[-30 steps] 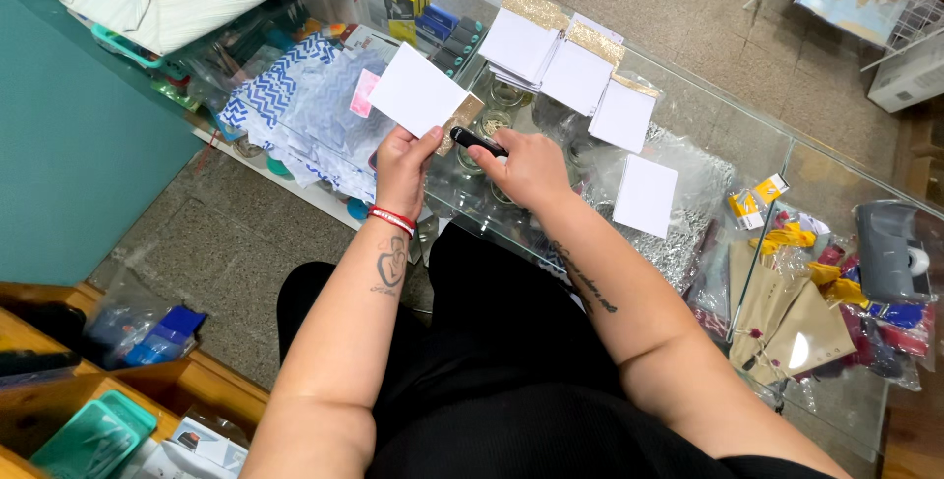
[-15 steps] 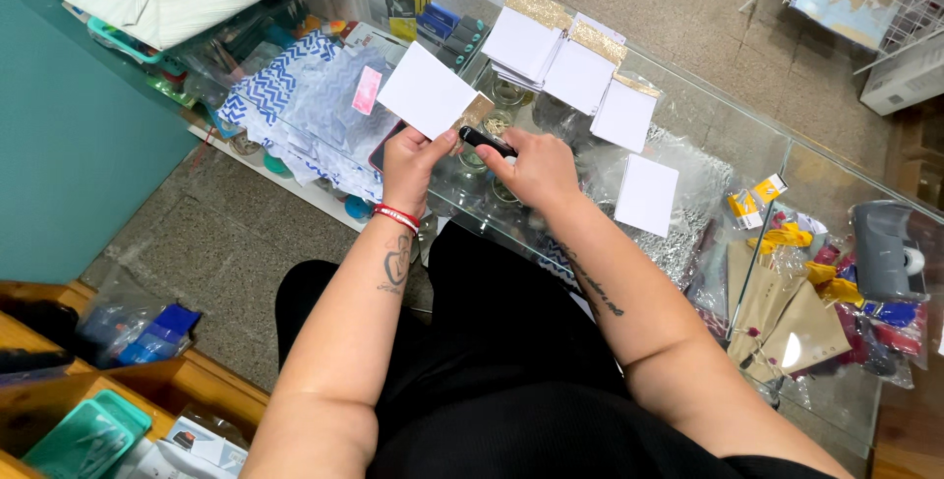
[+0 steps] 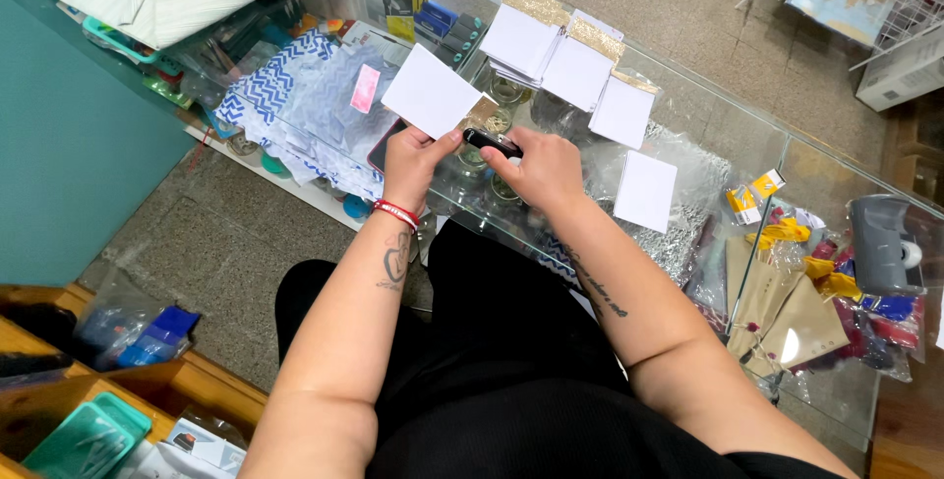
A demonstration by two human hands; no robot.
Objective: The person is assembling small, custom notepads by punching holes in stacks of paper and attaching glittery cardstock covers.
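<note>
Fingers (image 3: 425, 148) of the left hand (image 3: 411, 166) pinched a white square card (image 3: 431, 96) by its lower corner, held above the glass surface (image 3: 708, 115); right hand (image 3: 544, 170) closed around a small black tool (image 3: 492, 142) beside it. Risk, judged: the light corner pinch could let the card twist or drop; white cards (image 3: 575, 71) stacked nearby could be knocked.

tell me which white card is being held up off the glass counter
The white card pinched in the left hand; the others lie flat on the glass.
</note>
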